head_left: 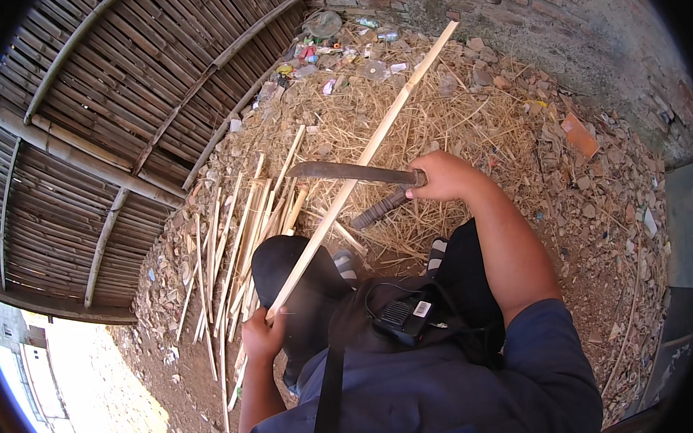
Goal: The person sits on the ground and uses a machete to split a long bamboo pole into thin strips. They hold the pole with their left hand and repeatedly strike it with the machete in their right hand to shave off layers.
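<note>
My left hand (263,333) is closed around the near end of a long pale bamboo strip (387,125), which slants up across my left thigh toward the far wall. In my right hand (442,176) is the handle of a machete (332,170). Its dark blade points left and crosses the strip around the middle, appearing to rest on it. Just below the machete handle, a dark ribbed stick-like piece (381,208) lies near the straw; I cannot tell what it is.
Many split bamboo strips (241,239) lie in a loose pile left of my legs. Straw-like shavings (278,141) and rubble cover the ground, with litter (329,59) farther back. A bamboo-slat wall (154,61) stands left, a brick wall (508,0) beyond.
</note>
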`<state>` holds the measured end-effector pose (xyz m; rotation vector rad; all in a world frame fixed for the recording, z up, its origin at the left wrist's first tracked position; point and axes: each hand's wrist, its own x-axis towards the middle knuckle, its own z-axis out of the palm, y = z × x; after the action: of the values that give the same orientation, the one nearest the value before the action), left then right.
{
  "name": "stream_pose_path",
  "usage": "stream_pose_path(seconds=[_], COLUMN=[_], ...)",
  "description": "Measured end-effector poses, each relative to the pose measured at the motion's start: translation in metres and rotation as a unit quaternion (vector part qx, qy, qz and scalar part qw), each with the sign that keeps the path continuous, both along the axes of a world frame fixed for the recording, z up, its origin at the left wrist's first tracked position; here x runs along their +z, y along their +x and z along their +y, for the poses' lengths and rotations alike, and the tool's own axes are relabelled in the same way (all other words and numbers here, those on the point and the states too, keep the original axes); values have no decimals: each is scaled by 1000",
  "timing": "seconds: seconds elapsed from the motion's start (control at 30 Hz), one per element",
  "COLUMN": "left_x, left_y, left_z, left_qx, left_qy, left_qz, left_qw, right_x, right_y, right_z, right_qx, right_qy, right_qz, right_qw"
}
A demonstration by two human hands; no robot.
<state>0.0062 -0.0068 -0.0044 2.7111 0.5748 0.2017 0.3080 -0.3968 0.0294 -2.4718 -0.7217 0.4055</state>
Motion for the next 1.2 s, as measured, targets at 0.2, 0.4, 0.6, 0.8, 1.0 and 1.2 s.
stream_pose_path(seconds=[0.2, 0.4, 0.6, 0.8, 1.0, 1.2], left_x=[-1, -1, -1, 1, 2, 3], left_y=[1, 0, 0, 1, 1, 1], left_z=[1, -1, -1, -1, -2, -2], left_qx=[-4, -2, -7, 5, 11, 12], left_qy=[-1, 3, -2, -14, -5, -8], left_qz=[-4, -11, -23, 6, 14, 13], left_qw=[1000, 1000, 1000, 1000, 1000, 1000], right_x=[-1, -1, 4, 0, 4, 8], right_y=[-1, -2, -4, 7, 0, -11], right_z=[-2, 0, 2, -14, -9, 12], right_qx=[2, 0, 1, -39, -31, 54], right_qy=[4, -10, -9, 28, 8, -18], right_qz=[1, 2, 27, 23, -7, 16], right_qw=[1000, 1000, 1000, 999, 999, 998])
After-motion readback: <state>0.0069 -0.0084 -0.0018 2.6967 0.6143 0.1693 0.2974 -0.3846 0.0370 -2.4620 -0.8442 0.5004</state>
